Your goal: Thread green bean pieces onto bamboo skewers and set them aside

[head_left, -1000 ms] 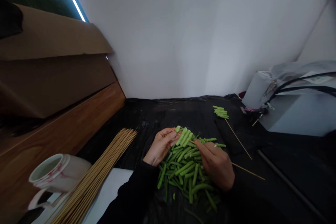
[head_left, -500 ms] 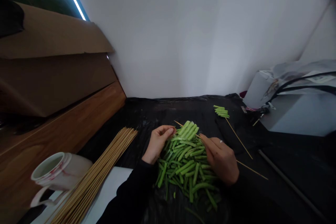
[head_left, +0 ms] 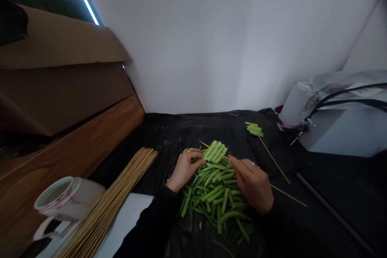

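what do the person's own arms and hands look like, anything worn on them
Both hands are without gloves. A long, plain black sleeve reaches the wrist of the left hand. The right hand wears a pale, shiny ring; its dark sleeve blends into the dark surroundings.

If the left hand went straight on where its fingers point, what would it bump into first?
Most likely the green pieces on the skewer, just right of the left hand; whether they already touch is unclear from one view.
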`<state>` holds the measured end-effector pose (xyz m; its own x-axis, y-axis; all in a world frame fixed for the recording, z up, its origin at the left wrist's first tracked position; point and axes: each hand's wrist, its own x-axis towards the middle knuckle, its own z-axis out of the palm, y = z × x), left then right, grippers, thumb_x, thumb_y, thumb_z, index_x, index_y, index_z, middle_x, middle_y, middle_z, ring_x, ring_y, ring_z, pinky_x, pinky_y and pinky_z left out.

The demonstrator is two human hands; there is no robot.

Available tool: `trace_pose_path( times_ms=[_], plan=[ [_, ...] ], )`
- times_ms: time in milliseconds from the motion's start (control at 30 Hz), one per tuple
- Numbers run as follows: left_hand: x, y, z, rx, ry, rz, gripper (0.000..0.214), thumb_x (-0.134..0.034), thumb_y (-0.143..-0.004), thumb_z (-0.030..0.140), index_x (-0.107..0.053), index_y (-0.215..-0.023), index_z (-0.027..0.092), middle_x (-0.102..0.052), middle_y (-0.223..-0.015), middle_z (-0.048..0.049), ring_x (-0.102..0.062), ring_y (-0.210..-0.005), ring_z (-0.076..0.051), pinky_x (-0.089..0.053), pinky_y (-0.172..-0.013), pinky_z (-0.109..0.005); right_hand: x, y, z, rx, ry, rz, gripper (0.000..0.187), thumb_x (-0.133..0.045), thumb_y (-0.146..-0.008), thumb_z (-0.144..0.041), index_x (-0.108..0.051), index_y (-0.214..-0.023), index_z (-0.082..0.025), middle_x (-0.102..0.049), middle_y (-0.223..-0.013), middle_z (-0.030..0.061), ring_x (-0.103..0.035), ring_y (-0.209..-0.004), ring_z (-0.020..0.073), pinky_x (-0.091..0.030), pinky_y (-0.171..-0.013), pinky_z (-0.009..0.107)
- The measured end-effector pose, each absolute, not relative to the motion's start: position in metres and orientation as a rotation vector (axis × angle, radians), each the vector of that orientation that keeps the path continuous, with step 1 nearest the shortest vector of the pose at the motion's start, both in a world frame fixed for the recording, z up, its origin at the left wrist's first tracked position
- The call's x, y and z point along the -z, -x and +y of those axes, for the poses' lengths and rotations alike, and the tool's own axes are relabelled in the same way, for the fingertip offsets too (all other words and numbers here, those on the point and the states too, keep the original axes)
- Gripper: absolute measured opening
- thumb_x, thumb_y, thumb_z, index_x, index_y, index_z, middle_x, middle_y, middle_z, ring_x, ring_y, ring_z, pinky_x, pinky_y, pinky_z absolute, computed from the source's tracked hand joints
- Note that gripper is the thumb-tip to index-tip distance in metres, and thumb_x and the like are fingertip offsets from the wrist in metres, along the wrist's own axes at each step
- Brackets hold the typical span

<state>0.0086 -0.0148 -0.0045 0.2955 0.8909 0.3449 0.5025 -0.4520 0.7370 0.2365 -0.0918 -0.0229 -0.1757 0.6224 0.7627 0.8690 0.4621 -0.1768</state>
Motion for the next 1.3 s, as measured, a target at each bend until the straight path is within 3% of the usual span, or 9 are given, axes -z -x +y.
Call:
trace_pose_path(
  times_ms=[133, 433, 733, 1300],
  plan=[
    [0.003, -0.006, -0.012, -1.186, -1.855, 1.230, 0.014, -0.072, -0.076, 0.027, -0.077, -0.086, 0.019, -0.073, -0.093, -0.0083, -0.065, -0.089, -0.022, -0.046, -0.085, -0.034, 0.023, -0.237, -0.092, 0.378, 1.244, -1.892, 0.036, -0.045, -0.092, -0.009, -0.059, -0.124, -0.014, -0.065, -0.083, 0.0042, -0.060, -0.078, 0.0146, -0.044, -0.074, 0.026],
    [-0.001, -0.006, -0.010, -1.242, -0.897, 0.860, 0.033, -0.080, -0.069, 0.031, -0.076, -0.098, 0.016, -0.075, -0.091, -0.0076, -0.063, -0.076, -0.013, -0.047, -0.067, -0.022, 0.022, -0.235, -0.094, 0.392, 1.271, -1.909, 0.036, -0.044, -0.091, -0.010, -0.062, -0.121, -0.016, -0.065, -0.081, 0.0036, -0.060, -0.077, 0.0144, -0.042, -0.071, 0.025],
    [-0.013, -0.012, -0.015, -1.243, -0.770, 0.835, 0.031, -0.085, -0.061, 0.028, -0.077, -0.086, 0.012, -0.075, -0.081, -0.0071, -0.064, -0.070, -0.012, -0.049, -0.063, -0.020, 0.023, -0.231, -0.096, 0.379, 1.272, -1.950, 0.034, -0.045, -0.091, -0.010, -0.063, -0.119, -0.016, -0.064, -0.079, 0.0033, -0.060, -0.076, 0.0143, -0.042, -0.071, 0.025],
    [-0.008, -0.009, -0.013, -1.261, -0.816, 0.838, 0.030, -0.085, -0.061, 0.027, -0.077, -0.087, 0.014, -0.074, -0.081, -0.0054, -0.064, -0.073, -0.013, -0.049, -0.067, -0.022, 0.020, -0.229, -0.097, 0.412, 1.268, -1.964, 0.036, -0.043, -0.089, -0.009, -0.066, -0.117, -0.015, -0.064, -0.076, 0.0043, -0.060, -0.075, 0.0133, -0.043, -0.070, 0.023]
  ],
)
